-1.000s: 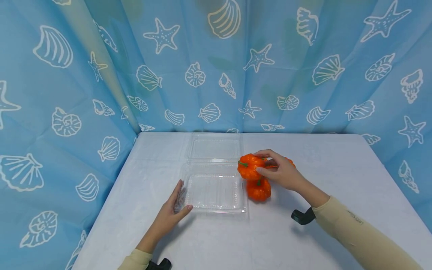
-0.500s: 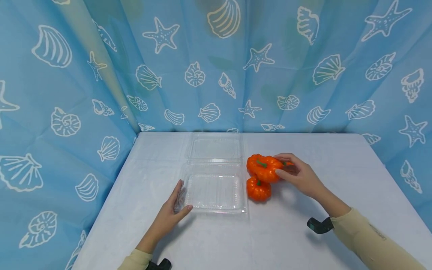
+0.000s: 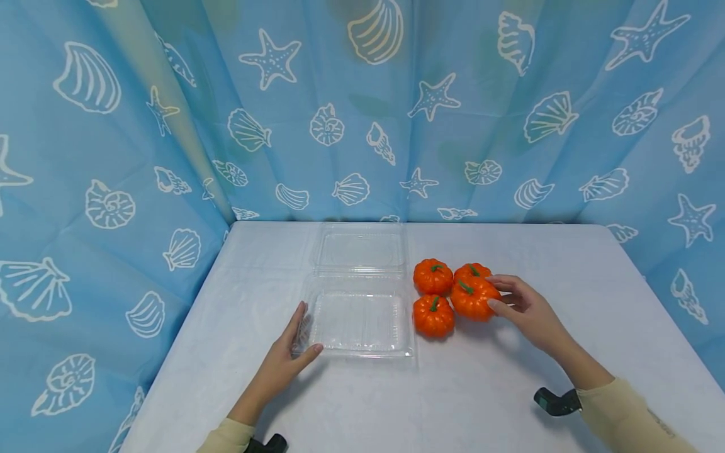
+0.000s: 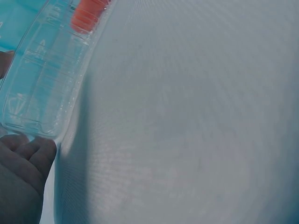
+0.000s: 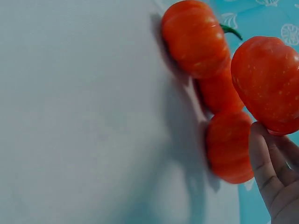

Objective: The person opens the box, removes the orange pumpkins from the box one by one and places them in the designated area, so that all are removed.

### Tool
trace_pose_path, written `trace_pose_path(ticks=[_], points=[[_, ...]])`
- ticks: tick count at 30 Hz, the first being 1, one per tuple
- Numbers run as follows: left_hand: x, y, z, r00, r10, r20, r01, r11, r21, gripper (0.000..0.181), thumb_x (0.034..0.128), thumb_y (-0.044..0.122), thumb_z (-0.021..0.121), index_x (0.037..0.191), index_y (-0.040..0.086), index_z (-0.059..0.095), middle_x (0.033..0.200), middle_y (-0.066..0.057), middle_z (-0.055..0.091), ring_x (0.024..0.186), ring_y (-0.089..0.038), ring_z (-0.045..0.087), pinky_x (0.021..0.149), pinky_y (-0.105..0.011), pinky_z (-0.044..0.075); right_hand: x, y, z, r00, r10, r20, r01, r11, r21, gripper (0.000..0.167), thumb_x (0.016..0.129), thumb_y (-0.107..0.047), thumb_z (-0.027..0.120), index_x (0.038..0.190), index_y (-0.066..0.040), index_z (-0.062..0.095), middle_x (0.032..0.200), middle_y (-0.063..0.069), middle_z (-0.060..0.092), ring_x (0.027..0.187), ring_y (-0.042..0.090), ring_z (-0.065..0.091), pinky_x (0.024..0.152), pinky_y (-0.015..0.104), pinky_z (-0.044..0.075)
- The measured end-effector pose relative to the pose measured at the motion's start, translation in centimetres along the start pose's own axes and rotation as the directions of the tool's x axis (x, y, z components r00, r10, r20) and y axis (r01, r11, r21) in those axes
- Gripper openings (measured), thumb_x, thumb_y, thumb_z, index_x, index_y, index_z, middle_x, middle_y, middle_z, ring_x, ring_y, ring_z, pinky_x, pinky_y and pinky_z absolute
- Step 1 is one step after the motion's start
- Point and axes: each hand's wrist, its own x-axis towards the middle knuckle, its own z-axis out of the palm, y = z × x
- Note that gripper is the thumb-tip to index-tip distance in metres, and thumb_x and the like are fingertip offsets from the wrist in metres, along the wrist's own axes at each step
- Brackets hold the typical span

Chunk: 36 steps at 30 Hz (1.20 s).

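Observation:
In the head view my right hand grips a small orange pumpkin with a green stem, thumb on its near side. The right wrist view shows this pumpkin raised off the table. Three like pumpkins sit close by: a back left one, a front one, and another partly hidden behind the held one. My left hand rests against the front left corner of a clear plastic container, fingers along its left side and thumb at the near edge. Its lid lies folded back.
A white cloth covers the table. Blue curtains with shell and starfish prints hang behind it and at the sides. Black wrist cameras are strapped at both wrists, one on the right.
My right hand has carried the pumpkin right and toward me, from over the back left pumpkin to in front of the back right one. My left hand has stayed at the container.

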Motion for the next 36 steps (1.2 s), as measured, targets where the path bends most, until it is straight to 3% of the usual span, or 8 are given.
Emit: trace_pose_path(ticks=[4, 11, 23, 27, 32, 36], points=[[0.0, 0.0, 0.0, 1.000, 0.004, -0.001, -0.004, 1.000, 0.003, 0.094, 0.0939, 0.034, 0.073, 0.165, 0.016, 0.014, 0.168, -0.010, 0.021, 0.153, -0.035, 0.021, 0.121, -0.056, 0.021, -0.7, 1.0, 0.1, 1.000, 0.028, 0.003, -0.028, 0.999, -0.015, 0.046, 0.101, -0.027, 0.065, 0.142, -0.009, 0.053, 0.141, 0.021, 0.056, 0.111, 0.023, 0.064, 0.086, 0.014, 0.052], [-0.1, 0.1, 0.0, 1.000, 0.003, -0.006, -0.003, 1.000, 0.008, 0.094, 0.0934, 0.033, 0.074, 0.165, 0.015, 0.015, 0.168, -0.011, 0.022, 0.152, -0.036, 0.022, 0.121, -0.056, 0.021, -1.2, 2.1, 0.6, 0.999, 0.025, 0.025, -0.026, 0.999, 0.038, 0.046, 0.100, -0.023, 0.067, 0.141, -0.007, 0.052, 0.141, 0.021, 0.054, 0.108, -0.003, 0.058, 0.088, 0.013, 0.052], [-0.1, 0.1, 0.0, 1.000, 0.001, 0.007, -0.001, 1.000, 0.005, 0.095, 0.0940, 0.034, 0.073, 0.165, 0.017, 0.013, 0.168, -0.009, 0.020, 0.153, -0.034, 0.020, 0.122, -0.055, 0.020, -1.7, 3.2, 0.8, 0.993, 0.065, 0.097, -0.082, 0.980, 0.181, 0.051, 0.099, -0.019, 0.068, 0.143, -0.002, 0.048, 0.144, 0.025, 0.046, 0.104, 0.002, 0.065, 0.086, 0.021, 0.057], [0.0, 0.0, 0.0, 1.000, 0.006, 0.008, -0.006, 1.000, 0.004, 0.094, 0.0944, 0.034, 0.073, 0.165, 0.017, 0.013, 0.168, -0.009, 0.019, 0.153, -0.033, 0.020, 0.122, -0.055, 0.020, -1.8, 3.3, 0.9, 0.993, 0.074, 0.092, -0.088, 0.983, 0.160, 0.050, 0.100, -0.021, 0.068, 0.142, -0.003, 0.049, 0.144, 0.024, 0.048, 0.105, 0.002, 0.064, 0.087, 0.019, 0.056], [0.0, -0.1, 0.0, 1.000, 0.008, 0.003, -0.008, 1.000, 0.010, 0.094, 0.0941, 0.033, 0.073, 0.165, 0.017, 0.014, 0.168, -0.009, 0.020, 0.153, -0.034, 0.020, 0.121, -0.056, 0.020, -1.8, 3.2, 1.1, 0.995, 0.070, 0.071, -0.075, 0.995, 0.060, 0.049, 0.099, -0.026, 0.069, 0.141, -0.005, 0.052, 0.142, 0.019, 0.055, 0.113, -0.003, 0.056, 0.091, 0.012, 0.049], [0.0, -0.2, 0.1, 1.000, 0.005, -0.001, -0.005, 1.000, 0.017, 0.094, 0.0939, 0.034, 0.073, 0.165, 0.018, 0.014, 0.168, -0.009, 0.021, 0.153, -0.034, 0.021, 0.121, -0.056, 0.020, -1.9, 3.1, 1.3, 0.994, 0.084, 0.064, -0.086, 0.996, 0.024, 0.050, 0.099, -0.028, 0.069, 0.141, -0.006, 0.052, 0.143, 0.016, 0.055, 0.122, 0.009, 0.055, 0.093, 0.009, 0.045]])
